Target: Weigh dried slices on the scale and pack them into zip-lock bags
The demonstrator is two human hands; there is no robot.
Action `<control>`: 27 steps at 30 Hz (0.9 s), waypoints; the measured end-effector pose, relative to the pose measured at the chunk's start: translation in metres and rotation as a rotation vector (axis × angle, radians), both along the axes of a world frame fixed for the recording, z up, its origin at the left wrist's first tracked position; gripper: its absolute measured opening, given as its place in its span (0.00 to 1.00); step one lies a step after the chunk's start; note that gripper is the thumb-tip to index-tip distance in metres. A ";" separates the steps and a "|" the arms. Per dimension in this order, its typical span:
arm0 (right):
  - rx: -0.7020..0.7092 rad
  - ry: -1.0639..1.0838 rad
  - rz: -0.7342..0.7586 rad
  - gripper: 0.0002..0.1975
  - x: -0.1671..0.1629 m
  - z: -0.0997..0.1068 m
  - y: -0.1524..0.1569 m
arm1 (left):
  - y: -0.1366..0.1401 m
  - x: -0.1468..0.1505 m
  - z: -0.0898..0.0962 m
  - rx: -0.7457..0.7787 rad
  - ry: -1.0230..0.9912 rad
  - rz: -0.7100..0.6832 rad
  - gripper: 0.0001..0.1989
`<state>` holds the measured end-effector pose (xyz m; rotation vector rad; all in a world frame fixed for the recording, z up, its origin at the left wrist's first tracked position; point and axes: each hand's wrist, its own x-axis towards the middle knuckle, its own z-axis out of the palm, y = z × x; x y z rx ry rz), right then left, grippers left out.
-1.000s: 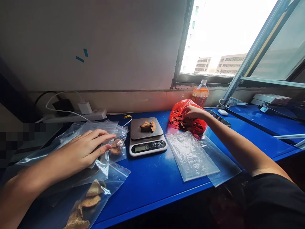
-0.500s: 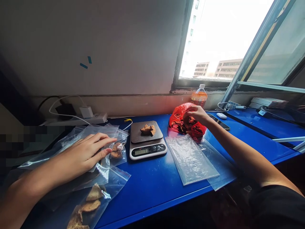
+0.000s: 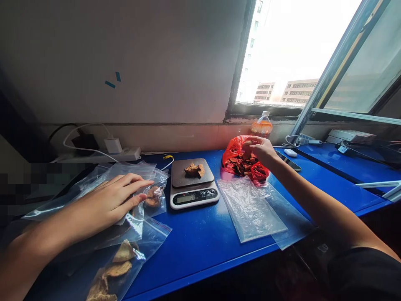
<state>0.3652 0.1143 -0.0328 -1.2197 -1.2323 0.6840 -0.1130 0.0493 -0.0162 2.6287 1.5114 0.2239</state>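
My left hand lies with fingers stretched out over a pile of clear zip bags. Its fingertips are beside a bag with brown dried slices. Nearer to me, another zip bag holds several dried pieces. On the plate of the kitchen scale sit brown dried pieces; the display digits are too small to read. My right hand is over the open red plastic bag of dark dried slices. Its fingers are pinched together, and what is between them is unclear.
Flat clear bags lie right of the scale on the blue table. A bottle of orange drink stands behind the red bag. A phone and white case are to the right. A power strip runs along the wall.
My right hand has lifted slightly and shifted right over the red bag, showing more of the slices. My left hand and the pieces on the scale stay in place.
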 end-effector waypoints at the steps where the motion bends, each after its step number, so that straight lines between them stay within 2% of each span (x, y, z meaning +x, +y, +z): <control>1: 0.016 0.006 -0.007 0.22 -0.003 0.001 -0.002 | -0.001 0.001 0.001 -0.003 0.008 0.001 0.29; 5: 0.034 -0.036 0.049 0.17 -0.009 0.005 -0.014 | -0.002 0.003 0.002 0.007 0.020 -0.003 0.31; 11: -0.155 0.024 0.199 0.13 -0.014 0.009 -0.043 | 0.000 0.000 -0.001 -0.005 0.028 -0.004 0.31; 16: -0.187 0.114 0.328 0.09 -0.041 0.011 -0.067 | 0.000 -0.002 -0.003 -0.002 0.021 -0.026 0.29; 19: -0.170 0.084 0.429 0.11 -0.062 0.013 -0.080 | -0.004 0.000 -0.001 0.002 0.006 -0.039 0.26; 23: -0.066 -0.066 0.418 0.18 -0.086 0.007 -0.082 | -0.009 0.004 0.004 0.027 0.003 -0.065 0.25; 27: 0.023 -0.275 0.387 0.10 -0.102 -0.007 -0.058 | -0.009 0.002 0.003 0.036 0.008 -0.093 0.25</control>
